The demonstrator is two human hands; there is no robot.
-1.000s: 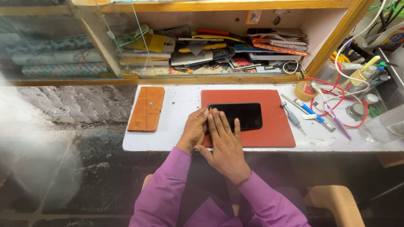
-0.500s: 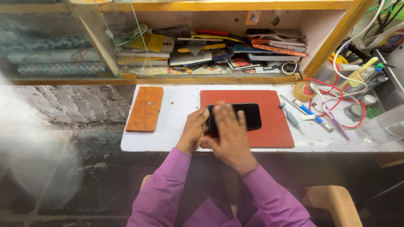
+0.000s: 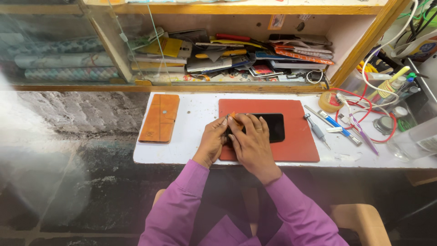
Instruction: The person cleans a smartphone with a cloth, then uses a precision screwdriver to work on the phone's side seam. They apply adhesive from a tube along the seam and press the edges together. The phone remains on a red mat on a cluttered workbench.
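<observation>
1. Phone (image 3: 268,127), a dark flat slab, lies on the red mat (image 3: 296,146) on the white worktop (image 3: 195,114), its long axis running left to right across the person's front.
2. Both hands meet at the phone's left end. Left hand (image 3: 212,141) is curled beside that end, fingertips touching the corner; whether it pinches the small orange bit seen at the fingertips I cannot tell.
3. Right hand (image 3: 250,139) lies flat over the phone's left half, fingers spread and pressing down, so it is the hand more fully on the phone; the right half of the screen stays bare.
4. Tan leather wallet case (image 3: 160,118) lies closed, well left of the mat, its long axis front to back.
5. Right of the mat lie a grey screwdriver (image 3: 316,130), a blue-handled tool (image 3: 334,124) and a round yellow-lidded tin (image 3: 329,101), with a red cable (image 3: 359,98) looping past them.
6. Behind the worktop, an open shelf (image 3: 236,84) holds a jumble of flat packets in yellow, red, blue and white; printed labels there are too small to tell apart.
</observation>
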